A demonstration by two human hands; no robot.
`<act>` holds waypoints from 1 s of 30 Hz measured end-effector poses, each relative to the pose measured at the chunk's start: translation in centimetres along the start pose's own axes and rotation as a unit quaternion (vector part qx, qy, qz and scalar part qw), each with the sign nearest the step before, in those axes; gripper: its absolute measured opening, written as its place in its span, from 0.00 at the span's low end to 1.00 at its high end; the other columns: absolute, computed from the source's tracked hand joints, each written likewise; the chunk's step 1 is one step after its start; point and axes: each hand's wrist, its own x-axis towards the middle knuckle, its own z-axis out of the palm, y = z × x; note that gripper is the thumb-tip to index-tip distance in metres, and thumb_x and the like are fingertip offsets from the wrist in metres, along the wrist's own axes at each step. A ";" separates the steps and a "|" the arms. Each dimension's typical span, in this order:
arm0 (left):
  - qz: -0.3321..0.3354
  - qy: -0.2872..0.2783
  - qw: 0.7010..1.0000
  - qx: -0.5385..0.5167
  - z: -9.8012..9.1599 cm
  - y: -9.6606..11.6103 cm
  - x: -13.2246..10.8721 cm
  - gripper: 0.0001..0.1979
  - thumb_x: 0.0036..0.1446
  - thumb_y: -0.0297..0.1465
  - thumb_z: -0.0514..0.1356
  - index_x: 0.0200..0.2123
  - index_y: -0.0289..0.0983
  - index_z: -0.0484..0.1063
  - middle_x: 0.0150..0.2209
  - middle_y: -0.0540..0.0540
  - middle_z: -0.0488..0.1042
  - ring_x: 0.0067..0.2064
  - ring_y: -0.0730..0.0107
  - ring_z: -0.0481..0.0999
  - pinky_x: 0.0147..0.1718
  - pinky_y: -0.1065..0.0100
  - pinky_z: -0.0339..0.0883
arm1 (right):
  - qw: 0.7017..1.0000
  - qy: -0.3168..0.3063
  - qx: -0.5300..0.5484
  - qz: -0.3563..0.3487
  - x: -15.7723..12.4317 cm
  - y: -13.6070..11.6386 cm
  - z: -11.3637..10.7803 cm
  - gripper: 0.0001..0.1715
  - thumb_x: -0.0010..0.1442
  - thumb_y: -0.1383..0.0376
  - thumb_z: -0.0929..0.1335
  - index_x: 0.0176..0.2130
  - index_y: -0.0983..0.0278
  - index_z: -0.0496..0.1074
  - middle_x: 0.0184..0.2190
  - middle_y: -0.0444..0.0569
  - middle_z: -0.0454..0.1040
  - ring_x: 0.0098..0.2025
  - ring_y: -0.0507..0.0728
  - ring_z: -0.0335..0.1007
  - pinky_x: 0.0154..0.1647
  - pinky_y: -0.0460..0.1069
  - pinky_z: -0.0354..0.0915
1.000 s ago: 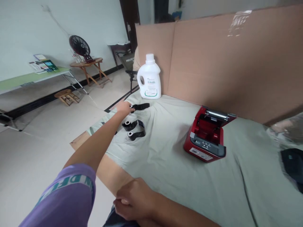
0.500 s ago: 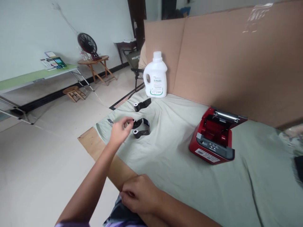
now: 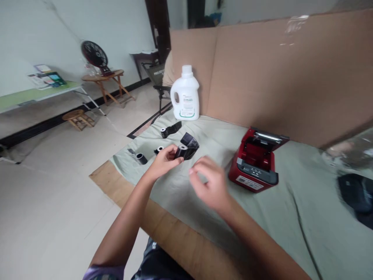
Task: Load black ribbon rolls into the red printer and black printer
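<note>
A black paper roll (image 3: 182, 151) with a loose tail of its strip curling off to the right is held by my left hand (image 3: 166, 161), just above the cloth. My right hand (image 3: 210, 181) hovers right of that roll, apart from it, fingers curled but smeared by motion. Beside my left hand lie a black roll (image 3: 142, 158) and another small black roll (image 3: 159, 149), partly hidden behind my fingers. Farther back rests one more black roll (image 3: 164, 133), its strip unrolled to the right. A red printer (image 3: 252, 163) with its lid raised stands right of my right hand.
Green cloth (image 3: 204, 132) covers the wooden board (image 3: 171, 229). A white jug (image 3: 186, 95) stands at the back before a cardboard panel (image 3: 271, 74). A dark object (image 3: 357, 194) lies far right. Beyond the board are a stool (image 3: 76, 115) and a fan (image 3: 94, 54).
My left hand has moved right and now grips a black roll with a trailing strip. My right hand has risen from the front edge toward it. The view has shifted slightly.
</note>
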 end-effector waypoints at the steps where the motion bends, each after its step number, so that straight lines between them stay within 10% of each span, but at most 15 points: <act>1: 0.018 -0.024 0.999 -0.018 1.0 1.2 1.2 0.13 0.53 0.38 0.68 0.36 0.37 0.72 0.33 0.49 0.72 0.36 0.68 0.73 0.36 0.69 0.68 | 0.999 0.041 -0.036 -0.005 1.4 0.0 -2.2 0.11 0.66 0.69 0.65 0.31 0.60 0.69 0.31 0.47 0.72 0.37 0.56 0.68 0.42 0.52 0.64; 6: 0.091 -0.203 0.973 -0.068 7.2 6.6 6.4 0.14 0.54 0.38 0.70 0.39 0.35 0.77 0.35 0.48 0.76 0.38 0.67 0.75 0.38 0.68 0.68 | 0.985 -0.001 -0.165 0.055 3.5 0.3 -11.6 0.15 0.64 0.69 0.67 0.50 0.60 0.75 0.45 0.49 0.76 0.45 0.57 0.70 0.47 0.53 0.66; 10: 0.076 -0.291 0.950 -0.088 12.2 7.6 7.5 0.14 0.57 0.40 0.68 0.39 0.35 0.76 0.33 0.48 0.75 0.36 0.68 0.75 0.34 0.70 0.67 | 0.971 -0.068 -0.182 0.138 2.1 1.3 -15.5 0.12 0.62 0.69 0.69 0.46 0.61 0.77 0.41 0.47 0.75 0.36 0.54 0.70 0.36 0.49 0.65; 17: 0.026 -0.251 0.951 -0.177 16.3 5.5 6.8 0.15 0.57 0.38 0.69 0.42 0.36 0.73 0.36 0.48 0.78 0.39 0.66 0.79 0.37 0.70 0.69 | 0.953 -0.127 -0.207 0.182 2.0 2.4 -17.9 0.16 0.61 0.70 0.67 0.49 0.61 0.78 0.43 0.48 0.79 0.42 0.56 0.73 0.40 0.50 0.67; 25: -0.210 -0.181 0.915 -0.293 18.7 6.9 2.4 0.50 0.51 0.29 0.72 0.72 0.42 0.50 0.38 0.45 0.82 0.37 0.62 0.83 0.33 0.68 0.74 | 0.919 -0.135 -0.222 0.298 0.8 6.8 -19.7 0.17 0.64 0.71 0.64 0.49 0.64 0.78 0.45 0.52 0.81 0.43 0.58 0.76 0.41 0.51 0.69; 30: -0.213 -0.232 0.902 -0.297 20.3 7.1 -0.1 0.35 0.61 0.32 0.65 0.69 0.39 0.59 0.36 0.42 0.83 0.28 0.66 0.81 0.26 0.69 0.72 | 0.866 -0.172 -0.322 0.341 0.2 9.1 -19.3 0.20 0.66 0.74 0.63 0.51 0.65 0.79 0.52 0.55 0.80 0.51 0.60 0.75 0.51 0.51 0.66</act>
